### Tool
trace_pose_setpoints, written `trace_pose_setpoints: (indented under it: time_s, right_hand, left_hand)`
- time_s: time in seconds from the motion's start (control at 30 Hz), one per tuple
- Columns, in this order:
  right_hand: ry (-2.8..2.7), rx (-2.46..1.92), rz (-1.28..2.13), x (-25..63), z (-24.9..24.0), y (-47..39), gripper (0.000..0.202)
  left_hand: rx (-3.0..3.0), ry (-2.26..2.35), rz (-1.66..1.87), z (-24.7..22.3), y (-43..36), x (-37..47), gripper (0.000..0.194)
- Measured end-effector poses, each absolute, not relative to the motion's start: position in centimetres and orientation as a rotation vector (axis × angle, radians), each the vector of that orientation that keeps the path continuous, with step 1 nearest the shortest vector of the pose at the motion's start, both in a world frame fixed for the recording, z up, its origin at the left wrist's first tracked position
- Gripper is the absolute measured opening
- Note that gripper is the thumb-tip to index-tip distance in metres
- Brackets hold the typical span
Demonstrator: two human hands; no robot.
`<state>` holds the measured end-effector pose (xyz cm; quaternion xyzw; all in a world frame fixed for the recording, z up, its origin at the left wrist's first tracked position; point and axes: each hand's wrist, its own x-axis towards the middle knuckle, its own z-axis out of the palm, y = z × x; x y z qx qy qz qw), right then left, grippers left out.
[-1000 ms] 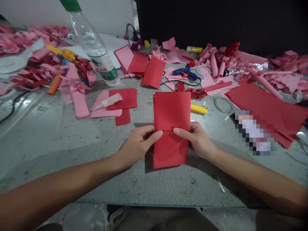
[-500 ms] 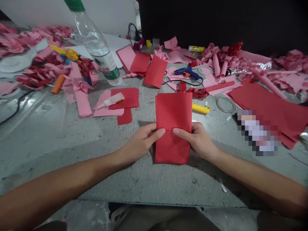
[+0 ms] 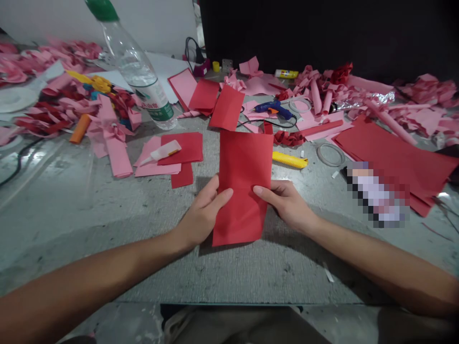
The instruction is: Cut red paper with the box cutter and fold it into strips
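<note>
I watch through the head camera as the left hand (image 3: pixel 201 215) and the right hand (image 3: pixel 292 205) grip one piece of red paper (image 3: pixel 245 160) between them, over the middle of the grey table (image 3: pixel 172 277). The left thumb lies on the front of the paper near its left edge, with the fingers curled round behind; the right thumb presses the front near the right edge at about the same height. Both pinches are closed down to the thickness of the paper (how the hidden fingertips sit behind it, I cannot tell). A faint crease crosses the paper near the thumbs, and the lower part slants to the left. I cannot make out whether its bottom edge touches the table. Just beyond the right hand I see a yellow cutter (image 3: pixel 289 160), partly behind the paper. Beyond the left hand, a glue bottle (image 3: pixel 165 152) lies across red cards (image 3: pixel 191 148) and pink cards (image 3: pixel 168 169). Farther back are a blue glue gun (image 3: pixel 274 109) and, to its left, a water bottle (image 3: pixel 132 67) with a green cap. Over on the right, I see a tape ring (image 3: pixel 330 164) near large red sheets (image 3: pixel 390 157).
</note>
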<state>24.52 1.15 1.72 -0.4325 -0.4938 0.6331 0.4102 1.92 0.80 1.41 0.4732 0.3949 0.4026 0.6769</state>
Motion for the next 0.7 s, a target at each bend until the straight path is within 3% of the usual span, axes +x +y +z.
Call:
trace_pose_setpoints:
  time_s: [0.23,0.7]
  right_hand:
    - [-1.272,-1.074,1.614,24.54,1.96,1.07,0.028]
    - [-1.334,-1.082,1.653,25.28,1.40,1.21,0.032]
  left_hand:
    - [0.981,0.853,0.881,1.41,1.36,1.99,0.048]
    - [1.181,0.914,0.788,1.63,0.96,1.95,0.044]
